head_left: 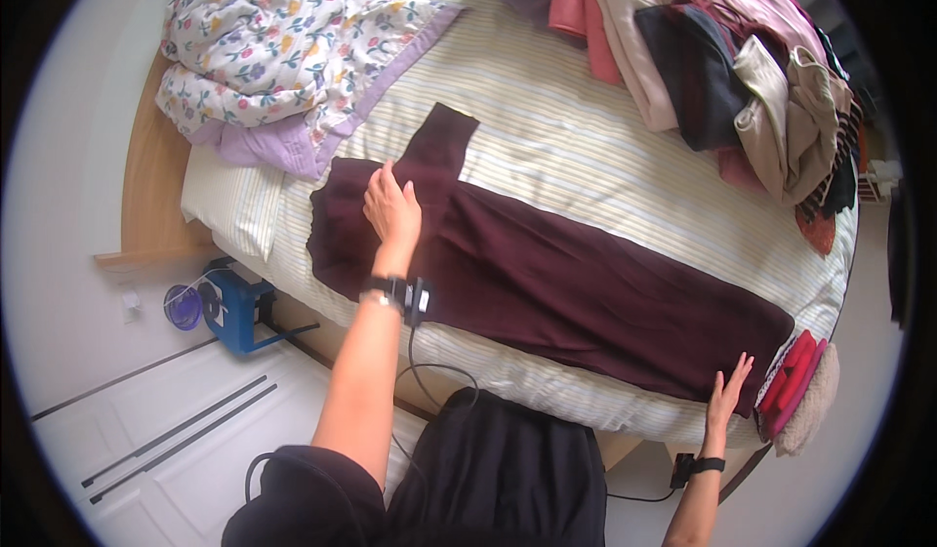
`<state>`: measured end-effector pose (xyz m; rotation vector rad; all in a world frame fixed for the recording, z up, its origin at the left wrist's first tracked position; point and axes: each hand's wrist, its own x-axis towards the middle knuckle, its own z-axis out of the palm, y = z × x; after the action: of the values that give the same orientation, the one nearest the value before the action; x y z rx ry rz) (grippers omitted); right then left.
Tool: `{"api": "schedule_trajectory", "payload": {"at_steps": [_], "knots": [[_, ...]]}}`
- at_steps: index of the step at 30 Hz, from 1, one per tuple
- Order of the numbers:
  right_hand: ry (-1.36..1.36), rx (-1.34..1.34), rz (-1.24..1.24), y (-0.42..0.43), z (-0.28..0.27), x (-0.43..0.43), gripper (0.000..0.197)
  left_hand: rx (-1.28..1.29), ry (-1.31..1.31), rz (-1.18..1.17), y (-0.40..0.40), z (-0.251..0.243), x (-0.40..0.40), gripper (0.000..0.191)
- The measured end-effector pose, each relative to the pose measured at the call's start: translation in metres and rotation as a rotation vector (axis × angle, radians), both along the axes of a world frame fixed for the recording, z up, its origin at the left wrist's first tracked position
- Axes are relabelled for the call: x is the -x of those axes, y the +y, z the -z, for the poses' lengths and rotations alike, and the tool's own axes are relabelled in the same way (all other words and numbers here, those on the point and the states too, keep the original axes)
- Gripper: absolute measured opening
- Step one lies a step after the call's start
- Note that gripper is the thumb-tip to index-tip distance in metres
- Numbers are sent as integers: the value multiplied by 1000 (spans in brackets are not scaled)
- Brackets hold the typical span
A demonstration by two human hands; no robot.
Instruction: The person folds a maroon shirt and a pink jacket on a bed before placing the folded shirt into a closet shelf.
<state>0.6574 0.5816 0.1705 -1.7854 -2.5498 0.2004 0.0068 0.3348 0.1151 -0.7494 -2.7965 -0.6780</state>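
A long dark maroon garment [571, 276] lies lengthwise on a bed with a striped sheet [527, 108]. Its gathered edge is at the left, and a sleeve-like part [443, 137] sticks out towards the far side. My left hand [394, 207] rests on the garment's left part, just below that sleeve-like part, fingers somewhat apart. At the other end, my right hand [726, 393] touches the cloth near its lower right corner, thumb apart from the fingers. Neither hand grips anything that I can see. Both wrists wear black straps with a small device and a cable.
A floral quilt with a lilac border [256, 56] is bunched at the upper left, above a striped pillow [230, 199]. Many clothes [695, 64] are heaped at the upper right. Folded red and beige textiles [801, 393] sit at the bed's right corner. A blue object [238, 309] stands beside the bed.
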Motion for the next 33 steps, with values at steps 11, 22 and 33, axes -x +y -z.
{"api": "schedule_trajectory", "payload": {"at_steps": [11,22,33], "knots": [[383,301,-281,-70,-76,249,60,-229,-810,254,-59,-80,34,21],[461,946,-1005,-189,-133,420,91,-229,-1046,1267,-117,-132,-49,10],[308,1220,-1123,-249,-107,406,29,-240,-1262,1218,-156,-152,-56,15]]}}
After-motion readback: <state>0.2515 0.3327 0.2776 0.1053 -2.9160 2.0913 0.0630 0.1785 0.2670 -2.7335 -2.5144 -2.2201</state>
